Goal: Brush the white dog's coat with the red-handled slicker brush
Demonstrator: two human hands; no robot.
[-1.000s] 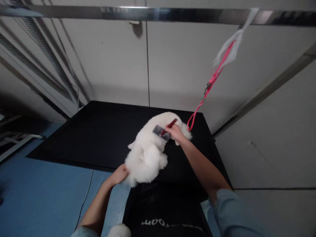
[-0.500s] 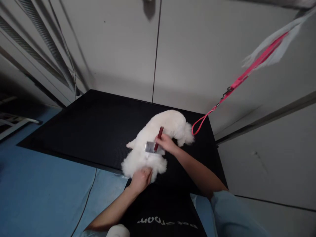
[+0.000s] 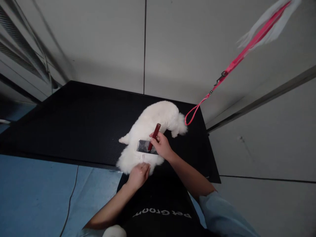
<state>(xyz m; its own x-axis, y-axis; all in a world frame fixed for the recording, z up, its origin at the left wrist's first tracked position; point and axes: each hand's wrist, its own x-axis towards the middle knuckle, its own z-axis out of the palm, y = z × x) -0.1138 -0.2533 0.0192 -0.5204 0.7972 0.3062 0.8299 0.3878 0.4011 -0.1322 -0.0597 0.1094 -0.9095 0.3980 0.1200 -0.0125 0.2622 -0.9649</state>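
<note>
A white dog [image 3: 158,113] lies curled on a black ridged grooming table [image 3: 66,121]. Its body coat looks short, while the end nearest me and the far right end are fluffy. My right hand [image 3: 161,145] is closed around the dark red handle of a slicker brush [image 3: 142,145]. The brush's wide metal head lies against the coat just above the near fluffy end. Fingers curled, my left hand [image 3: 138,176] grips the fluffy fur at that near end; its fingertips are partly hidden in the coat.
A pink leash [image 3: 238,59] hangs from the upper right, its loop beside the dog's far end. A pale panelled wall [image 3: 106,42] stands behind the table. Grey ribbed hoses [image 3: 23,42] hang at left. A cable [image 3: 71,197] crosses the blue floor [image 3: 32,194].
The view has shifted, so the table and dog appear further left and slightly higher. The brush head now shows wider and flatter against the coat. My left hand still grips the fur.
</note>
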